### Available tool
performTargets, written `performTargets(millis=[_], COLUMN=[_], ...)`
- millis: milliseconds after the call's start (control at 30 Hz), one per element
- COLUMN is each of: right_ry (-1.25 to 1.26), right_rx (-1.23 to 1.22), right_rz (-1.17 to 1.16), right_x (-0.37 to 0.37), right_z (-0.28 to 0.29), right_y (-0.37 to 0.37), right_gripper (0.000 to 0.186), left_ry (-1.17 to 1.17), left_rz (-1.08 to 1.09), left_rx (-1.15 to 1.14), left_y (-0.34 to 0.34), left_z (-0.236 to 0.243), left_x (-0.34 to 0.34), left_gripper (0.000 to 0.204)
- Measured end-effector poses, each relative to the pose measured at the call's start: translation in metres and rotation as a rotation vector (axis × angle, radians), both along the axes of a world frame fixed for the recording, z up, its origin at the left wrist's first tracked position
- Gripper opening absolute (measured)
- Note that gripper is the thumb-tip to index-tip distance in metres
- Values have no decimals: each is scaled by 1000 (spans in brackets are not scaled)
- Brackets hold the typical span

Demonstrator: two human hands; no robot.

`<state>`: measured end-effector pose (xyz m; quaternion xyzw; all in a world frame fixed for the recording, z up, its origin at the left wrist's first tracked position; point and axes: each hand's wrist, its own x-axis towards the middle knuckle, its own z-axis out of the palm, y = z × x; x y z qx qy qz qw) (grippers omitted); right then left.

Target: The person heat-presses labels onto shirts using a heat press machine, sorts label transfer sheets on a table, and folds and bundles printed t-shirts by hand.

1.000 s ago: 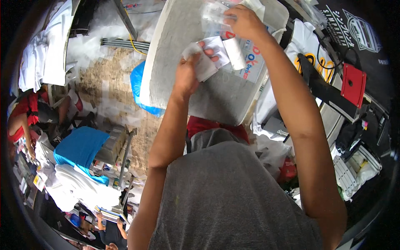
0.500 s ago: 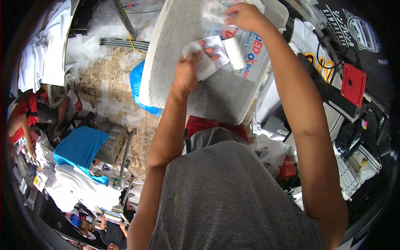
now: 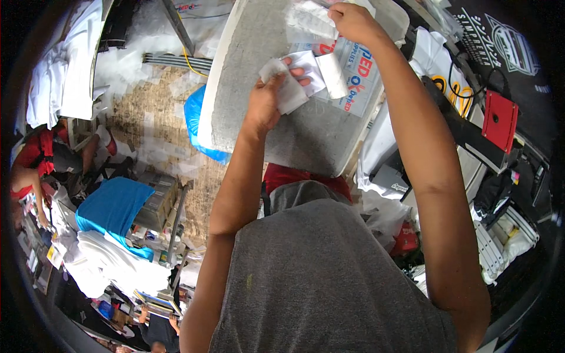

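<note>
My left hand [image 3: 264, 105] is closed over the near-left part of a grey work table, its thumb pressing on a small stack of translucent white sheets [image 3: 291, 97]. Some of its fingers show beyond the stack, in front of a folded white sheet [image 3: 310, 69]. Just right of that lies a white rolled bundle [image 3: 332, 76], on a printed clear plastic sheet [image 3: 365, 67]. At the table's far end my right hand [image 3: 356, 23] pinches a thin, whitish clear plastic packet [image 3: 312, 22]. What the packet contains is too blurred to tell.
The grey table [image 3: 235, 76] has a blue plastic bag [image 3: 195, 123] at its left edge. White cloth [image 3: 379, 144] and a red box [image 3: 499, 120] are on the right. Two other people work at lower left, near a blue cloth [image 3: 112, 203] and piled white fabric.
My right hand has shifted slightly farther away and to the right, and the plastic packet at its fingers has changed shape. The left hand stays nearly still with its stack.
</note>
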<state>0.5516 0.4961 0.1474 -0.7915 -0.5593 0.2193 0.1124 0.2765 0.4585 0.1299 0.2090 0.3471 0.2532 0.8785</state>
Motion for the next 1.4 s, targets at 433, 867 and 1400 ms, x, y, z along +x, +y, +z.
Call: performTargets(millis=[433, 867, 1400], right_ry=[-14, 213, 177], right_rx=[129, -27, 14], right_rz=[-3, 326, -97], right_x=[-24, -147, -21], right_z=[13, 88, 16], right_y=[-12, -103, -7], right_gripper=[17, 36, 30], left_ry=[-19, 187, -66], left_rz=[6, 114, 133], left_rx=[-13, 304, -254], left_y=[0, -12, -2], left_z=[-4, 22, 5], left_x=[0, 16, 2], left_gripper=[37, 54, 42])
